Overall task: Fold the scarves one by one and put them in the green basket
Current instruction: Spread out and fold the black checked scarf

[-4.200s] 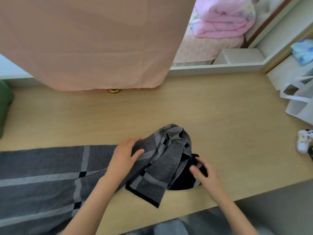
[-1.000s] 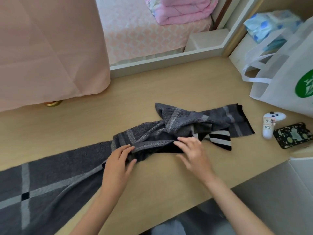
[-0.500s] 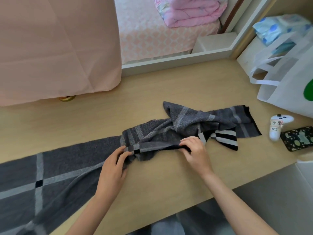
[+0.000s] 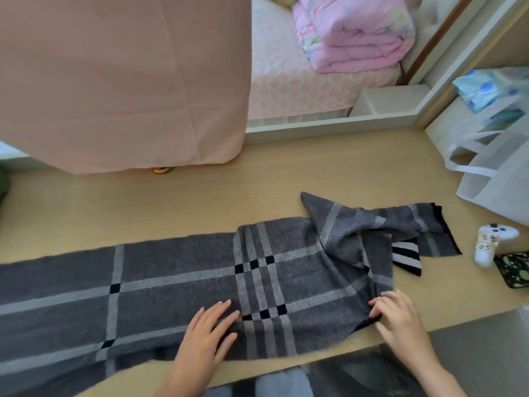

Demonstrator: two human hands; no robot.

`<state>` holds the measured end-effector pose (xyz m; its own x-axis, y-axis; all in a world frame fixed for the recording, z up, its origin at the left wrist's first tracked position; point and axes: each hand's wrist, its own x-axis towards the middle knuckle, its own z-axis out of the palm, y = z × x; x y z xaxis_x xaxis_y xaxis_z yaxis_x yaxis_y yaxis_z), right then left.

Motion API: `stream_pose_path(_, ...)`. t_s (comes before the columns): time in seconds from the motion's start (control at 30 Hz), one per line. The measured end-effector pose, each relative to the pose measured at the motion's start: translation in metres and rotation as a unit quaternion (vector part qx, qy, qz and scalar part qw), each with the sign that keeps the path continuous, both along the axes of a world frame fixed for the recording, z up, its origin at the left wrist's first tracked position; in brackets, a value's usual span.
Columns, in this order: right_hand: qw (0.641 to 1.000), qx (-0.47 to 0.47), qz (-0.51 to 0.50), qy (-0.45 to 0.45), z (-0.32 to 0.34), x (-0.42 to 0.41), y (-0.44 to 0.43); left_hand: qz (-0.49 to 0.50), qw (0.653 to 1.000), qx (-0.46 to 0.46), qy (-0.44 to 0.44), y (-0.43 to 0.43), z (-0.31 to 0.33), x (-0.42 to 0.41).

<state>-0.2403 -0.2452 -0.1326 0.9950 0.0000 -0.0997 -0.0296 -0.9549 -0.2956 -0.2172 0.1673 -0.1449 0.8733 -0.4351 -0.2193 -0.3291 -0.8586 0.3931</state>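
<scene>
The left hand (image 4: 206, 333) lies flat, fingers spread, on the grey plaid scarf (image 4: 171, 285) near the front edge of the desk (image 4: 257, 184). The right hand (image 4: 400, 322) has bent fingers on the scarf's near hem; whether it pinches the cloth I cannot tell. The scarf's long axis runs left to right, smooth leftward and out of view, twisted into a bunch just beyond the right hand, the nearer hand to it. A green sliver (image 4: 4, 186) at far left may be the basket.
</scene>
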Motion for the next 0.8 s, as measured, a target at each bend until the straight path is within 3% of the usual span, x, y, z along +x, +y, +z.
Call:
stream_pose_path(0.2,0.998,-0.038,-0.047,0.03,0.005,0.002,0.005,0.031,0.993,0.117,0.0,0.013,-0.019,0.022)
stream_pose_path(0.4,0.997,0.077,-0.001,0.025,0.011,0.007,0.108,0.074,0.988,0.134,0.01,0.004,-0.019,0.022)
stream_pose_path(0.63,0.977,-0.064,0.062,0.191,-0.021,0.022,0.153,0.27,0.955,0.119,0.029,0.041,-0.031,-0.026)
stream_pose_path(0.8,0.964,-0.074,0.079,0.242,-0.016,0.028,0.123,0.252,0.959,0.117,0.061,0.046,-0.03,-0.041)
